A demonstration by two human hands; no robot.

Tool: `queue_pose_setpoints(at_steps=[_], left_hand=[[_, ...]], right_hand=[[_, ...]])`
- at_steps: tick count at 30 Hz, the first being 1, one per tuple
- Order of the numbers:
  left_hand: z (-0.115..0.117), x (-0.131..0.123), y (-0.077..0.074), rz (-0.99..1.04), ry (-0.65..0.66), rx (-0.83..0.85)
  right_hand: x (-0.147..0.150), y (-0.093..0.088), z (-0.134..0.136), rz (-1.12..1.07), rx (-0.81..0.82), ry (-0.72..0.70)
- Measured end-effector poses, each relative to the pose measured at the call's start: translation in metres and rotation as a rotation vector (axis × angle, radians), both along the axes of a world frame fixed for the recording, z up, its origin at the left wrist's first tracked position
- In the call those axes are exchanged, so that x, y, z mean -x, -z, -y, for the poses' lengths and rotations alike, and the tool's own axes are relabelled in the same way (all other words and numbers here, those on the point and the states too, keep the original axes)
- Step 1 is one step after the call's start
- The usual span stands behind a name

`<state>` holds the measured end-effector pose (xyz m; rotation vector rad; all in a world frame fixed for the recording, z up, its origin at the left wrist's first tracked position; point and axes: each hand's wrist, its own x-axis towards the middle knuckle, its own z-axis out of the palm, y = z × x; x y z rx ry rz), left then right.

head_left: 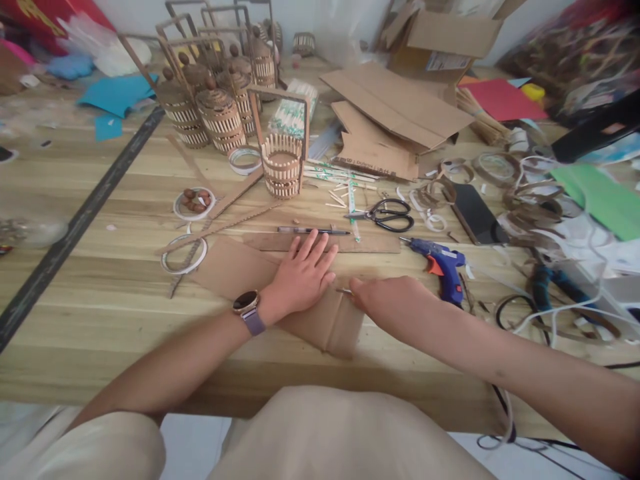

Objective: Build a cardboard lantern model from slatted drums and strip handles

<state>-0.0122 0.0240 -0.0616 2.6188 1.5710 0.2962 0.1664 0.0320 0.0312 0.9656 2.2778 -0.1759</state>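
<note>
My left hand (303, 277), a watch on its wrist, lies flat with fingers spread on a brown cardboard piece (230, 267). Its fingertips reach a narrow cardboard strip (370, 243) and lie close to a black pen (287, 230). To the right, my right hand (383, 297) is closed around a thin tool with a pointed metal tip (344, 291); the hand hides the rest of it. That tip is over the cardboard's right part, near a crease. Whether it touches the cardboard I cannot tell.
Right of my hands lie a blue glue gun (443, 263), black-handled scissors (393, 215) and a dark phone-like slab (479, 213). Ahead stands a small stick basket (283, 167) with a tall handle, before several lidded ones (220, 117). Cardboard sheets (395, 103) are stacked behind.
</note>
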Motion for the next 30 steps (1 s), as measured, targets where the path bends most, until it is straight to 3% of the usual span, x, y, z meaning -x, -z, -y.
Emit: queue_pose_setpoints(at_steps=[8, 15, 30], left_hand=[[0.0, 0.001, 0.002, -0.011, -0.003, -0.028], [0.0, 0.001, 0.001, -0.027, -0.011, -0.033], [0.001, 0.001, 0.001, -0.038, -0.012, -0.049]], right_hand=[[-0.009, 0.003, 0.007, 0.037, -0.078, -0.082], [-0.003, -0.004, 0.007, 0.096, -0.043, -0.036], [-0.02, 0.018, 0.011, 0.0, -0.152, -0.064]])
